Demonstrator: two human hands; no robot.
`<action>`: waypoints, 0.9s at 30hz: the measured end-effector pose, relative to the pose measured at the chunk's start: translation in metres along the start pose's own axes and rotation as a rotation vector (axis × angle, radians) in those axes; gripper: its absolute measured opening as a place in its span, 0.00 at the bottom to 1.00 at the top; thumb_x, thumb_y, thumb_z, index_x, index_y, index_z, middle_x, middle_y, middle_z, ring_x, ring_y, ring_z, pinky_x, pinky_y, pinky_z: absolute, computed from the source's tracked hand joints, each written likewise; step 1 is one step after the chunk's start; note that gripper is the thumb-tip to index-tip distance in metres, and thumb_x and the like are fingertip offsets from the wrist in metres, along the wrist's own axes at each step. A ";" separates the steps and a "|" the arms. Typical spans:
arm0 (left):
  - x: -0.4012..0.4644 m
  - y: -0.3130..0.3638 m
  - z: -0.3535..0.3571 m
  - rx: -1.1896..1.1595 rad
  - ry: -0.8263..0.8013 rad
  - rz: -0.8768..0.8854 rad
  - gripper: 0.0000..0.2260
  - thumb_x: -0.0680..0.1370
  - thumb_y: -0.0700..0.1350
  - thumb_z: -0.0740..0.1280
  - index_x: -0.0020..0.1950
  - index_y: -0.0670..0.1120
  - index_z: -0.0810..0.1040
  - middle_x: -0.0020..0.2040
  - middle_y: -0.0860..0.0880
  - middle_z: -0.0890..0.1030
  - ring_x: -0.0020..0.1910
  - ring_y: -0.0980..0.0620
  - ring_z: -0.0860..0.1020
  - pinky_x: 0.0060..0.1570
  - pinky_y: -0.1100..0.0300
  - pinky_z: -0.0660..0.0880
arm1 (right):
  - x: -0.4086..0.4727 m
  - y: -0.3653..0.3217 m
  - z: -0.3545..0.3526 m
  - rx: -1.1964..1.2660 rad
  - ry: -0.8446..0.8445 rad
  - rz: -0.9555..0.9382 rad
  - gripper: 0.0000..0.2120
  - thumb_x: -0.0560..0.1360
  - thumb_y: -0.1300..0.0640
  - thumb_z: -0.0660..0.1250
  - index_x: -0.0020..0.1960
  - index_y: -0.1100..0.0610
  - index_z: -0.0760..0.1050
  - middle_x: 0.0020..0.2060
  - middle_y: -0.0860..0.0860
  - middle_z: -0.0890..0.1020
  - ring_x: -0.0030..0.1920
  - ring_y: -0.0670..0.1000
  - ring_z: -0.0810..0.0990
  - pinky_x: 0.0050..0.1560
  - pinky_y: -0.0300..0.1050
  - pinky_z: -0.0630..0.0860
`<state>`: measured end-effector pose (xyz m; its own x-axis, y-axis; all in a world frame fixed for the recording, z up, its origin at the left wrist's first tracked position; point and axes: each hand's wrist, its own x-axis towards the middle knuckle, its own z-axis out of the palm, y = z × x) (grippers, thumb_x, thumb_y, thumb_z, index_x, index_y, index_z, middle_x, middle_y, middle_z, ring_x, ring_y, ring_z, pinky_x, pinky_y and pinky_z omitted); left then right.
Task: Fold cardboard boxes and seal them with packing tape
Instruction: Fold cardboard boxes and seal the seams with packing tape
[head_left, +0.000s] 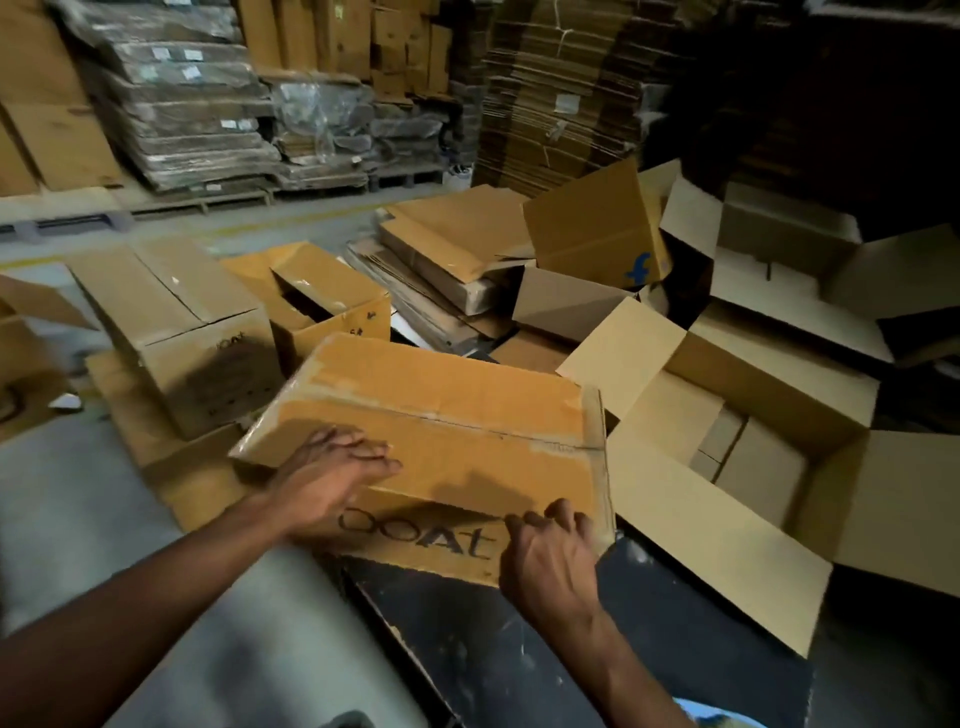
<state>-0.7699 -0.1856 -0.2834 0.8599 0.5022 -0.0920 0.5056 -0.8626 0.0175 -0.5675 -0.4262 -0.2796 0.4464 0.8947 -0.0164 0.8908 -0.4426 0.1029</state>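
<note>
Lying flat with fingers spread, the left hand (332, 475) presses open-palmed on the top of the box (441, 441) at frame centre. The right hand (550, 556), lower right of centre, curls closed over the box's near edge, its fingertips hidden. Printed lettering on the front face is partly covered. No tape roll can be made out.

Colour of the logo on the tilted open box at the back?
Blue logo on the brown tilted box; head view.
</note>
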 end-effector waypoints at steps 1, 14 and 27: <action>0.008 -0.001 -0.003 0.019 0.021 -0.045 0.32 0.80 0.43 0.69 0.79 0.66 0.63 0.80 0.62 0.62 0.80 0.53 0.61 0.77 0.52 0.55 | -0.009 -0.011 -0.007 0.018 -0.030 -0.014 0.13 0.75 0.50 0.64 0.53 0.53 0.82 0.49 0.53 0.85 0.56 0.59 0.73 0.55 0.56 0.70; 0.018 0.123 0.018 -0.732 0.419 -0.493 0.33 0.76 0.52 0.75 0.79 0.55 0.67 0.83 0.45 0.58 0.81 0.40 0.57 0.74 0.42 0.66 | 0.055 0.089 -0.027 0.510 0.010 0.186 0.27 0.78 0.37 0.67 0.73 0.49 0.74 0.65 0.53 0.81 0.62 0.55 0.80 0.64 0.54 0.77; 0.003 0.153 0.024 -1.103 0.260 -0.619 0.42 0.76 0.54 0.76 0.83 0.60 0.55 0.82 0.49 0.61 0.77 0.45 0.65 0.70 0.46 0.70 | -0.010 0.144 0.036 0.552 -0.136 0.428 0.34 0.75 0.25 0.56 0.60 0.53 0.75 0.51 0.57 0.84 0.54 0.65 0.82 0.48 0.52 0.77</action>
<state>-0.6917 -0.3180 -0.3052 0.3885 0.9023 -0.1869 0.5062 -0.0395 0.8615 -0.4403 -0.5014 -0.3009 0.7415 0.6355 -0.2151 0.5314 -0.7520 -0.3900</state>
